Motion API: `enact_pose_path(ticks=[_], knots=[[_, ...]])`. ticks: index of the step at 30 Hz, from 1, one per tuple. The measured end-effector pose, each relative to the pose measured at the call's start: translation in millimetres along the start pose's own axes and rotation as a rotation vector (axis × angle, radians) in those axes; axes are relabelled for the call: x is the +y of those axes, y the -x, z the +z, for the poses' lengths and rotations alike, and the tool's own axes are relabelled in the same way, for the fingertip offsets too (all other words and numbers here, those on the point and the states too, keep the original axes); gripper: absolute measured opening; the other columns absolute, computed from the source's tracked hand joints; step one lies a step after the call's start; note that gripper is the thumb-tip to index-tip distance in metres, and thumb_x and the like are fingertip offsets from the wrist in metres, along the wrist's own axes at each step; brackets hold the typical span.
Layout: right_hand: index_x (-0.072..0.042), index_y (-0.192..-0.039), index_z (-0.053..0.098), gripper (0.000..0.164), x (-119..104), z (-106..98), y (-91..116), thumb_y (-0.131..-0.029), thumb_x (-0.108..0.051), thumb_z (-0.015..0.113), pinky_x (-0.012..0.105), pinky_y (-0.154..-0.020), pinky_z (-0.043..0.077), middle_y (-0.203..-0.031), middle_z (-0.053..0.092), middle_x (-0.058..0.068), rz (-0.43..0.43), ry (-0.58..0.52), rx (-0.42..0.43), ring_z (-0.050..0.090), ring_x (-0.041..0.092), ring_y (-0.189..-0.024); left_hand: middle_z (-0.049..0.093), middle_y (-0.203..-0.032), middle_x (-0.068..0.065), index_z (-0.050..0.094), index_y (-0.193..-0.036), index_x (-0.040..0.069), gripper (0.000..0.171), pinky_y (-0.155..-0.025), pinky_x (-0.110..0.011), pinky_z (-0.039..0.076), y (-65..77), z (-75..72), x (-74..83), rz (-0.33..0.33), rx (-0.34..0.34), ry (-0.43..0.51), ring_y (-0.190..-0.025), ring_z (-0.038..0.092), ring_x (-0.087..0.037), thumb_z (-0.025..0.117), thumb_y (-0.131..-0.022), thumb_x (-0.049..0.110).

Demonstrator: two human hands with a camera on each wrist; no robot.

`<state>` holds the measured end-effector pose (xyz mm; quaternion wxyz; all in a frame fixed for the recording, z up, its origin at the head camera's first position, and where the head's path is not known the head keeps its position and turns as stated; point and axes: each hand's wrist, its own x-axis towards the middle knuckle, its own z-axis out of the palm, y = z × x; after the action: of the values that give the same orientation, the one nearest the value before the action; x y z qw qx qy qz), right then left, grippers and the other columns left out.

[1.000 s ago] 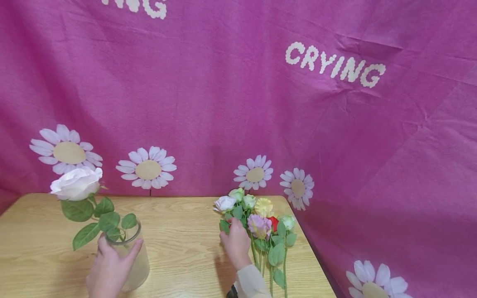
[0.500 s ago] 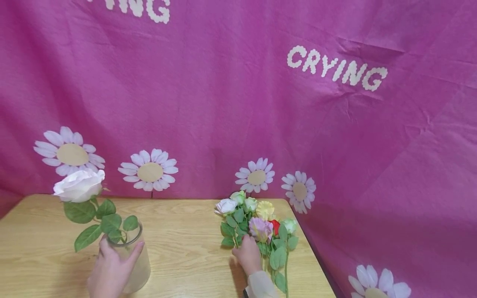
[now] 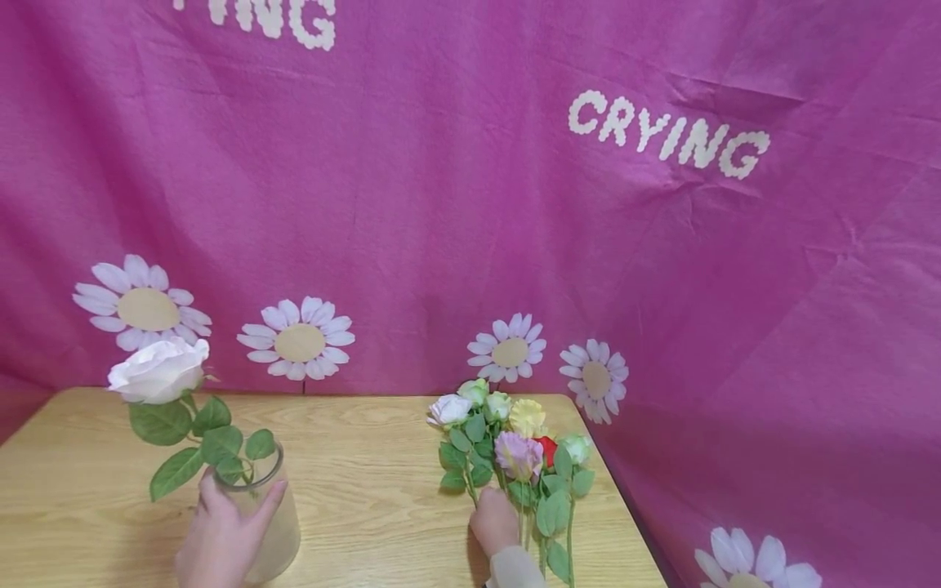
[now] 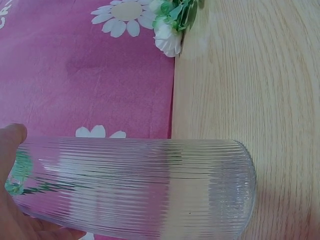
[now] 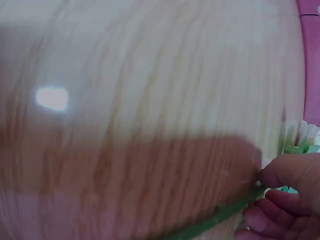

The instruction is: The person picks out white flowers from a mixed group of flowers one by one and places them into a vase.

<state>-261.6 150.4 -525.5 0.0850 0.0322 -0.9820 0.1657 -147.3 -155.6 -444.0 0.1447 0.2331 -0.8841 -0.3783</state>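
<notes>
A ribbed clear glass vase (image 3: 283, 531) stands upright on the left part of the table. My left hand (image 3: 228, 527) grips it near the rim, thumb and fingers around the glass (image 4: 130, 185). One large white rose (image 3: 159, 371) leans out of it to the left. Over at the right, my right hand (image 3: 496, 521) pinches a green flower stem (image 5: 215, 218) between thumb and fingers, low above the tabletop. That stem leads up to the pale rose (image 3: 450, 410) at the left of a bunch of lying flowers. Its lower end is hidden in the head view.
Beside my right hand lie a lilac flower (image 3: 518, 456), a yellow flower (image 3: 527, 417), a red flower (image 3: 546, 451) and several greenish-white roses (image 3: 576, 447). The wooden table (image 3: 367, 482) ends at a pink cloth (image 3: 412, 204) printed with daisies behind and to the right.
My right hand has slid from among the leaves toward me, down along the stem, and now pinches it. My left hand keeps its hold on the vase.
</notes>
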Motion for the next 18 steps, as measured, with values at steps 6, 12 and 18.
enact_pose_path(ticks=[6, 12, 18], knots=[[0.000, -0.066, 0.059, 0.008, -1.6, 5.1, 0.3, -0.074, 0.002, 0.059, 0.043, -0.050, 0.048, -0.065, 0.058, 0.014, 0.033, 0.120, -0.007, 0.060, 0.031, -0.059, 0.039, -0.118, -0.040, 0.012, -0.135, -0.007, 0.093, -0.069, -0.064, 0.036, 0.7, 0.9, -0.6, 0.007, 0.001, 0.014, -0.103, 0.042, -0.055, 0.053, -0.081, 0.056], [0.000, -0.065, 0.057, 0.010, -1.3, 5.5, 3.2, -0.074, 0.002, 0.059, 0.043, -0.050, 0.048, -0.064, 0.058, 0.015, 0.030, 0.132, 0.012, 0.059, 0.031, -0.059, 0.038, -0.119, -0.039, 0.010, -0.134, -0.007, 0.095, -0.068, -0.064, 0.037, 1.7, 0.0, -0.5, -0.018, -0.039, -0.012, -0.104, 0.042, -0.054, 0.051, -0.080, 0.060], [0.000, -0.064, 0.059, 0.009, 0.2, 1.7, 3.2, -0.072, 0.003, 0.059, 0.043, -0.050, 0.048, -0.063, 0.060, 0.014, 0.022, 0.093, -0.010, 0.060, 0.031, -0.057, 0.037, -0.120, -0.040, 0.010, -0.135, -0.009, 0.095, -0.069, -0.064, 0.037, 0.4, -0.2, -1.0, 0.018, -0.010, 0.007, -0.104, 0.041, -0.055, 0.051, -0.081, 0.058]])
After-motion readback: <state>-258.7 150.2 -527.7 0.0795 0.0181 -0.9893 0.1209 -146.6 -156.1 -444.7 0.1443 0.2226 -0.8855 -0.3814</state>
